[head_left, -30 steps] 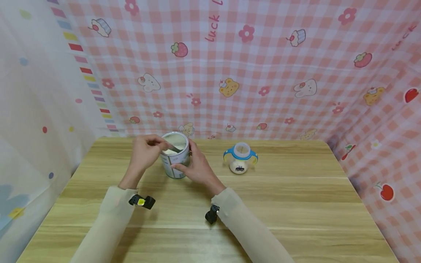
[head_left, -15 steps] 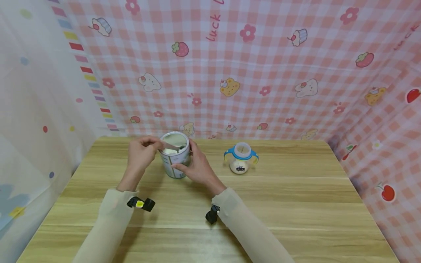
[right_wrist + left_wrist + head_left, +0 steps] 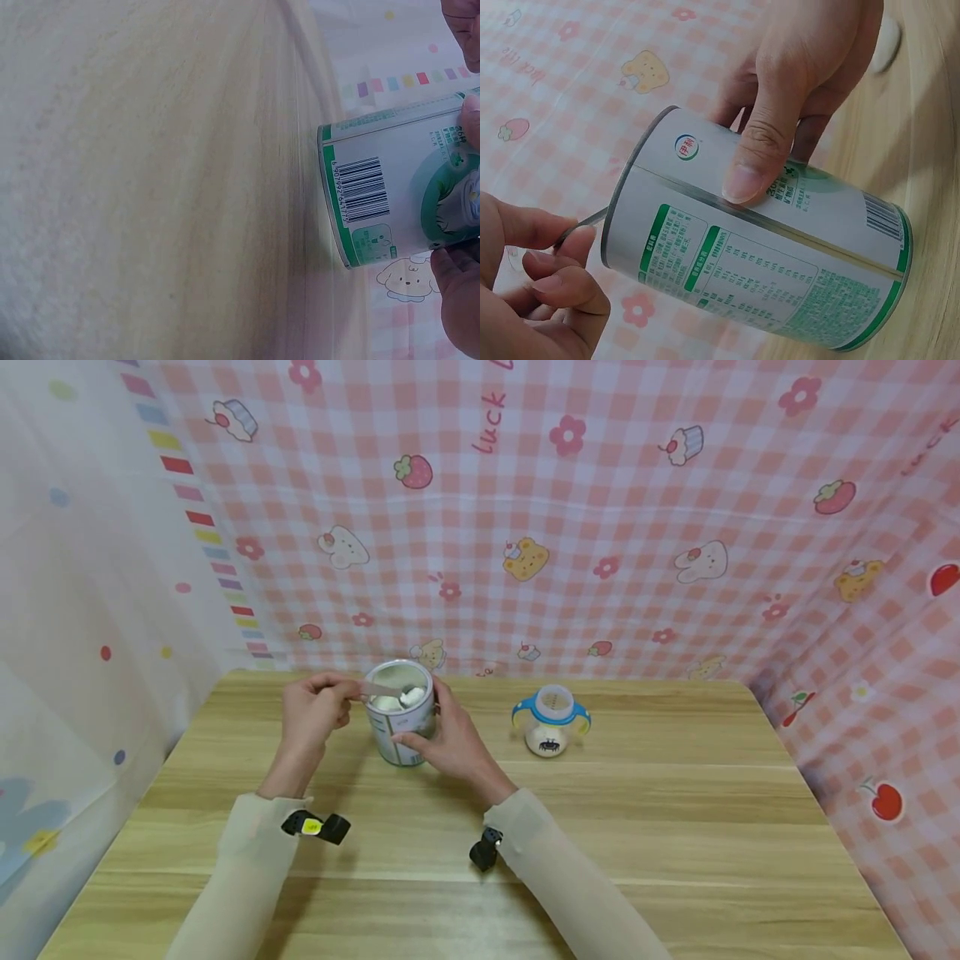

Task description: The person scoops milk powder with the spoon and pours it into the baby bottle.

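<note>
just left of the middle of the head view, the person's left hand (image 3: 310, 710) pinches the handle of a spoon (image 3: 382, 690) between thumb and fingers. its bowl end is inside the mouth of a white and green can (image 3: 388, 739), with pale powder around it. the right hand (image 3: 459, 739) grips the can from the right, thumb on the near side; the can stands on the wooden table (image 3: 637, 827).

plenty of print on that can. the left wrist view shows a round logo (image 3: 687, 147) near the rim that reads 伊利, turned sideways, and two green-headed panels of chinese text too small for me to make out. toward the base, right of centre in the right wrist view, sits a barcode (image 3: 365, 190) with digits starting 6 907992.

right of centre in the head view stands a blue-handled bottle (image 3: 546, 737) bearing a black crab-like drawing. on the pink checked cloth (image 3: 480, 518) behind, upper middle, i read "luck".
</note>
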A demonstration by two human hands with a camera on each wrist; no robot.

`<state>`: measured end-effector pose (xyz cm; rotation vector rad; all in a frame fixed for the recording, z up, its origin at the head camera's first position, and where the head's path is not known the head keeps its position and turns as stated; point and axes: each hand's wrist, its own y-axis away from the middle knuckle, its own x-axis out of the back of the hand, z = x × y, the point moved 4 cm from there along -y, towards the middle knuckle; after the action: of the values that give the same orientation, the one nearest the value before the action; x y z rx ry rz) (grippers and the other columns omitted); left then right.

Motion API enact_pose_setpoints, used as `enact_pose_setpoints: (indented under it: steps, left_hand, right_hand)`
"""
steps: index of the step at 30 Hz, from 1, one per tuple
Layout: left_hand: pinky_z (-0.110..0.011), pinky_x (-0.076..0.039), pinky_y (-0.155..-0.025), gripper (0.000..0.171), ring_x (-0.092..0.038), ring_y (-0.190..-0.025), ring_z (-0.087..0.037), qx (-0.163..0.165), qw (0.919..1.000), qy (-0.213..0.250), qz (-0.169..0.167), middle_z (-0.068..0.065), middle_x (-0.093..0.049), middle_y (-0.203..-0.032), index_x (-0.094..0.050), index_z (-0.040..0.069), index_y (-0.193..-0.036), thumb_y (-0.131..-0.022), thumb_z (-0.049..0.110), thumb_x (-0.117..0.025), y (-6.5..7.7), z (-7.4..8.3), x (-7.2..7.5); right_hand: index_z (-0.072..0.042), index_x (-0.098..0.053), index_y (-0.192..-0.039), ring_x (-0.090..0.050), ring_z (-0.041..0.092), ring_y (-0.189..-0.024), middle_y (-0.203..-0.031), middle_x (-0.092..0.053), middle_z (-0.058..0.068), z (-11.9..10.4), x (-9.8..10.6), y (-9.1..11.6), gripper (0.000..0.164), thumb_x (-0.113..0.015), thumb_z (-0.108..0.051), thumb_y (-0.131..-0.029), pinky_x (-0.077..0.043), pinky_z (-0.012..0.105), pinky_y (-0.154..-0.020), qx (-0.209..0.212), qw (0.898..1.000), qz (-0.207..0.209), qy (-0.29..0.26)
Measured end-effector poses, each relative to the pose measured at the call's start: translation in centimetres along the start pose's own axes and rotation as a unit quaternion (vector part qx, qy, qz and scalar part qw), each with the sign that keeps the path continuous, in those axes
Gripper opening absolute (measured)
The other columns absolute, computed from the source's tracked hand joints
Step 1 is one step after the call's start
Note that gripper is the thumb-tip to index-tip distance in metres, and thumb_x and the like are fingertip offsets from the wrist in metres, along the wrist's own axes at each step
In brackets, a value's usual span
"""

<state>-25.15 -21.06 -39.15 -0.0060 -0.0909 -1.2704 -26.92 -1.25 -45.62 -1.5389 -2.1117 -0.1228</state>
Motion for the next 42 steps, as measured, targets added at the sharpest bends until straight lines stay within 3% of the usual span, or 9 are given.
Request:
enact_pose_setpoints:
  steps: [9, 19, 26, 32, 42]
  left_hand:
    - [-0.019, -0.035, -0.044, 0.007, -0.043, -0.048, -0.006, 0.019, 0.9967, 0.079, 0.003, 0.002, -0.069, -0.062, -0.074, -0.001, -0.088, -0.092, 0.001, -0.068, -0.04, -0.28, 0.21]
    - [-0.019, -0.034, -0.043, 0.005, -0.044, -0.045, -0.008, -0.005, 0.9907, 0.132, 0.034, -0.003, -0.070, -0.064, -0.072, -0.007, -0.089, -0.091, -0.004, -0.068, -0.07, -0.37, 0.40]
    - [-0.020, -0.034, -0.044, 0.010, -0.044, -0.046, -0.009, -0.031, 0.9903, 0.129, 0.040, -0.001, -0.070, -0.064, -0.072, 0.001, -0.083, -0.092, -0.002, -0.069, 0.13, -0.33, 0.52]
    - [-0.019, -0.039, -0.045, 0.014, -0.047, -0.047, -0.008, -0.054, 0.9906, 0.113, 0.056, 0.003, -0.068, -0.061, -0.072, 0.003, -0.079, -0.091, -0.003, -0.068, 0.20, -0.19, 0.78]
    - [-0.018, -0.037, -0.045, 0.018, -0.045, -0.045, -0.008, -0.097, 0.9879, 0.102, 0.065, 0.004, -0.066, -0.058, -0.072, 0.004, -0.076, -0.090, -0.004, -0.067, 0.40, 0.01, 0.86]
  right_hand:
    - [-0.024, -0.024, -0.161, -0.052, 0.014, -0.134, -0.149, -0.052, -0.001, 0.13, -0.04, -0.01, 0.097, -0.083, -0.037, -0.086, -0.047, 0.039, -0.112, -0.002, 1.000, -0.003, 0.000]
    - [-0.025, -0.022, -0.162, -0.051, 0.016, -0.136, -0.150, -0.051, 0.001, -0.01, -0.02, 0.01, 0.098, -0.083, -0.037, -0.086, -0.047, 0.041, -0.113, 0.000, 1.000, -0.005, -0.001]
    - [-0.025, -0.022, -0.162, -0.050, 0.017, -0.137, -0.151, -0.050, 0.001, 0.09, -0.02, 0.00, 0.099, -0.083, -0.039, -0.086, -0.046, 0.042, -0.114, 0.001, 1.000, -0.005, -0.003]
    - [-0.026, -0.021, -0.162, -0.050, 0.016, -0.137, -0.151, -0.050, 0.000, 0.23, -0.10, -0.07, 0.099, -0.083, -0.038, -0.086, -0.047, 0.041, -0.113, -0.003, 1.000, -0.007, -0.005]
    - [-0.026, -0.020, -0.162, -0.050, 0.015, -0.138, -0.152, -0.049, 0.000, 0.28, -0.02, 0.05, 0.099, -0.083, -0.039, -0.086, -0.047, 0.041, -0.114, -0.005, 1.000, -0.009, -0.002]
